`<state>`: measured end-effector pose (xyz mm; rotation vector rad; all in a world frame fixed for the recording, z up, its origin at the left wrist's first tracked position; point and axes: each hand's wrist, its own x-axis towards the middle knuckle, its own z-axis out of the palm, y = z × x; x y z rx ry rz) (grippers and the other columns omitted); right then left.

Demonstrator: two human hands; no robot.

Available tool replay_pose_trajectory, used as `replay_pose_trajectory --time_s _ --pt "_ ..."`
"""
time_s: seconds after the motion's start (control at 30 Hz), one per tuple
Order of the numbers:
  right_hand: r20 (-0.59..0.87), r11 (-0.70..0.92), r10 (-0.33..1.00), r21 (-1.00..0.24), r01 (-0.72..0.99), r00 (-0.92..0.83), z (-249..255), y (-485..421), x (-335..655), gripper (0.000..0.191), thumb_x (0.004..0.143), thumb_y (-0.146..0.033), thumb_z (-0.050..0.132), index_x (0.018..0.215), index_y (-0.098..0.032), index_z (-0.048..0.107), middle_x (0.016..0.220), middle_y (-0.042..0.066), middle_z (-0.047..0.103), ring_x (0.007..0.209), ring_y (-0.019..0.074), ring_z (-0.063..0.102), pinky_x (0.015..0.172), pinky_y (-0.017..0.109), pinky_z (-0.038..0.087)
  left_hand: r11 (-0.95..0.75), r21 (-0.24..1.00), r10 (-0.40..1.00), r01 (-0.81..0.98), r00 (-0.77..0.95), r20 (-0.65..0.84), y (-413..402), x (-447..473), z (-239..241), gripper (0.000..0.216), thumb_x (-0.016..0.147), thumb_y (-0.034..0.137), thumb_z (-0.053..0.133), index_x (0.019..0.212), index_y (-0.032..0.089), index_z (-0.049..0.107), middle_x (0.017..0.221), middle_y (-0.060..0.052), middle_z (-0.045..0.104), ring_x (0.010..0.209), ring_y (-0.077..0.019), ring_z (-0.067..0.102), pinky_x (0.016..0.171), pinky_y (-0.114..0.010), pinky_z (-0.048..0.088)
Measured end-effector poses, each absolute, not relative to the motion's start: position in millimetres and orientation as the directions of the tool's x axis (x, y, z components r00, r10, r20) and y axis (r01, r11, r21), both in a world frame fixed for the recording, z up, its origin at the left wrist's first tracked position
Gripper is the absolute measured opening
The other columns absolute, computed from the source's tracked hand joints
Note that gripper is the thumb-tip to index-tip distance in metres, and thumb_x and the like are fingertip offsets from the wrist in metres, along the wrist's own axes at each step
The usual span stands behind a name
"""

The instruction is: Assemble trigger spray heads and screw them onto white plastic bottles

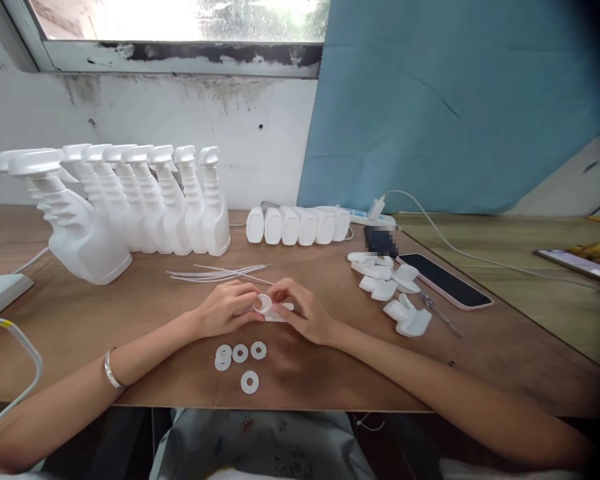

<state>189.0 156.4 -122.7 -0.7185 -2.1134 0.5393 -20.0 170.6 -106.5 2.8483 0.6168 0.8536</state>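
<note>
At the middle of the table both hands meet around a small white spray nozzle head (278,317). My left hand (229,309) pinches its round collar (264,305), whose opening faces me. My right hand (306,312) grips the body from the other side, and its fingers cover much of it. Just in front of my hands lie several flat white washers (249,382), two of them overlapping. Thin white tubes (215,274) lie in a loose bunch behind my left hand.
White spray bottles (215,213) stand in a row at the back left. White plastic covers (291,227) line the back middle. To the right are loose white trigger parts (414,320), a screwdriver (437,309), a phone (445,281) and a power strip (361,217) with a cable.
</note>
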Motion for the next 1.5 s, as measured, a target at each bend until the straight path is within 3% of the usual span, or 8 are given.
replay_pose_trajectory --time_s 0.1,0.3,0.53,0.87,1.03,1.2,1.33,1.5 --pt "0.585 0.664 0.748 -0.651 0.369 -0.314 -124 168 196 0.018 0.086 -0.024 0.041 0.103 -0.020 0.048 0.088 0.004 0.054 0.079 0.0130 0.054 0.073 0.028 0.046 -0.909 0.197 0.415 0.368 0.756 0.506 167 -18 -105 0.019 0.079 0.031 0.054 0.088 0.015 0.053 0.082 -0.005 0.059 0.072 -0.0146 0.052 0.068 -0.025 0.040" --pt "0.460 0.626 0.762 -0.345 0.699 -0.455 -133 186 204 0.026 0.082 -0.033 0.051 0.102 -0.019 0.059 0.094 0.009 0.052 0.088 0.0192 0.048 0.079 0.035 0.042 -0.927 0.163 0.372 0.337 0.792 0.483 156 -13 -100 0.013 0.079 0.026 0.051 0.084 0.014 0.053 0.079 -0.006 0.054 0.068 -0.0137 0.049 0.062 -0.023 0.040" --pt "0.441 0.645 0.746 -0.288 0.708 -0.500 -133 188 193 0.020 0.083 -0.031 0.049 0.080 -0.017 0.062 0.081 0.006 0.057 0.079 0.0169 0.047 0.070 0.030 0.040 -0.915 0.196 0.402 0.352 0.760 0.511 156 -8 -103 0.013 0.081 0.027 0.049 0.086 0.015 0.052 0.078 -0.005 0.053 0.065 -0.0116 0.050 0.059 -0.021 0.040" --pt "0.433 0.642 0.749 -0.288 0.711 -0.501 -139 199 182 0.017 0.085 -0.021 0.046 0.076 -0.015 0.060 0.076 0.005 0.055 0.075 0.0157 0.049 0.066 0.027 0.039 -0.830 0.328 0.558 0.451 0.666 0.495 160 -14 -111 0.023 0.077 0.035 0.056 0.087 0.016 0.047 0.077 -0.001 0.056 0.061 -0.0103 0.051 0.057 -0.020 0.041" --pt "0.506 0.574 0.809 -0.573 0.585 -0.299 -135 193 183 0.010 0.083 -0.020 0.047 0.078 -0.016 0.055 0.077 0.004 0.056 0.073 0.0134 0.051 0.068 0.027 0.040 -0.853 0.332 0.521 0.403 0.642 0.562 165 -16 -117 0.024 0.076 0.036 0.059 0.073 0.015 0.050 0.072 -0.002 0.057 0.057 -0.0082 0.049 0.054 -0.018 0.040" --pt "0.369 0.387 0.917 -0.915 0.118 -0.152 -121 175 174 0.018 0.077 -0.035 0.056 0.076 -0.017 0.052 0.067 -0.001 0.055 0.060 0.0103 0.050 0.055 0.023 0.039 -0.874 0.344 0.486 0.343 0.637 0.599 163 -15 -119 0.026 0.074 0.036 0.062 0.067 0.013 0.051 0.073 -0.004 0.058 0.055 -0.0069 0.051 0.052 -0.017 0.040" --pt "0.383 0.376 0.918 -0.923 -0.085 -0.106 -113 159 168 0.018 0.075 -0.035 0.058 0.076 -0.018 0.053 0.068 -0.001 0.056 0.064 0.0100 0.052 0.059 0.022 0.040 -0.899 0.309 0.438 0.311 0.667 0.602 161 -14 -118 0.025 0.075 0.036 0.060 0.068 0.013 0.052 0.073 -0.004 0.059 0.059 -0.0086 0.054 0.055 -0.017 0.042" --pt "0.455 0.460 0.875 -0.888 -0.007 -0.164 -112 148 167 0.016 0.079 -0.034 0.055 0.078 -0.019 0.055 0.075 0.001 0.058 0.070 0.0112 0.053 0.065 0.024 0.041 -0.876 0.325 0.482 0.356 0.660 0.576 162 -15 -117 0.027 0.075 0.039 0.060 0.069 0.014 0.053 0.072 -0.004 0.059 0.058 -0.0088 0.053 0.054 -0.018 0.041"
